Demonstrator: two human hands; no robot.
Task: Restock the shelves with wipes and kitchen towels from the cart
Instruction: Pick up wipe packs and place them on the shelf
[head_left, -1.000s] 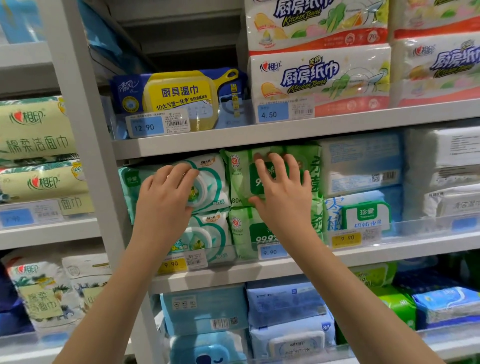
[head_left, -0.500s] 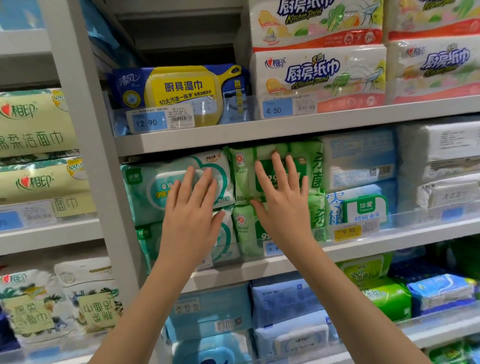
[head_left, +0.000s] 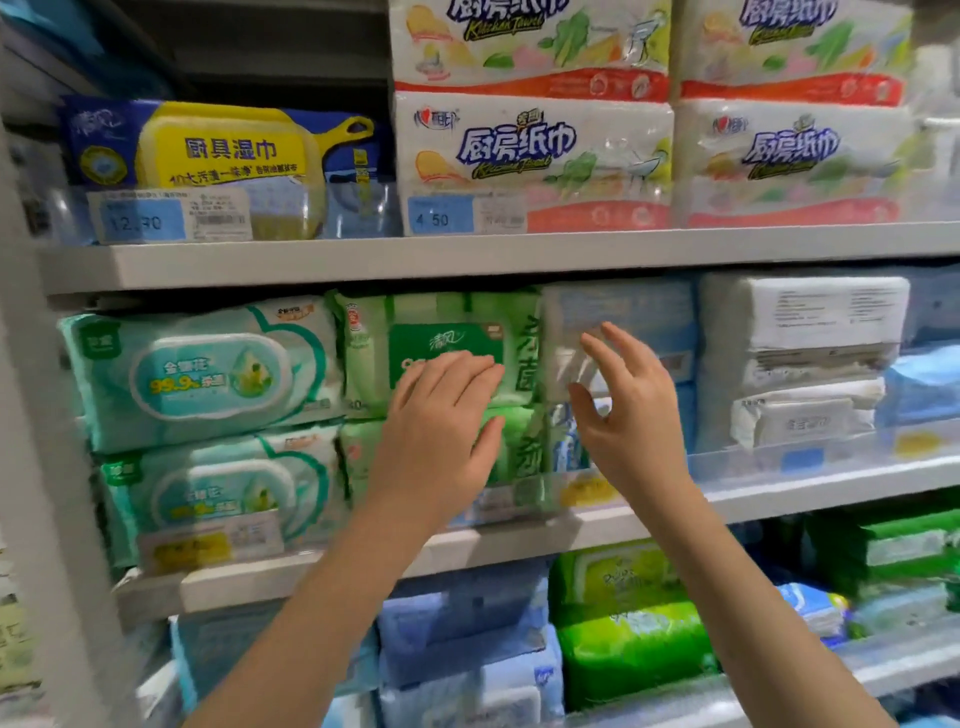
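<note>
Squaring up the two stacked green soft-plastic wipe packs (head_left: 441, 322) at centre frame, seemingly: press evenly with the flat left hand (head_left: 436, 436), fingers straight, clamping nothing. Keep the right hand (head_left: 634, 415), fingers spread and empty, ready before the pale blue wipe pack (head_left: 623, 312) alongside. Probably best seated flush behind the clear plastic lip (head_left: 779, 457). Sharing the grey middle shelf (head_left: 779, 496): teal lidded wipe packs (head_left: 197, 374) left, white paper packs (head_left: 800, 322) right. Above, at upper right: white printed kitchen towel packs (head_left: 530, 150). No cart in view.

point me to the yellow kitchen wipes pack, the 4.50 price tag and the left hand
yellow kitchen wipes pack (head_left: 228, 150): head view, on its yellow label
4.50 price tag (head_left: 439, 218): head view, on its blue price panel
left hand (head_left: 441, 436): head view, on the back of the hand
</note>
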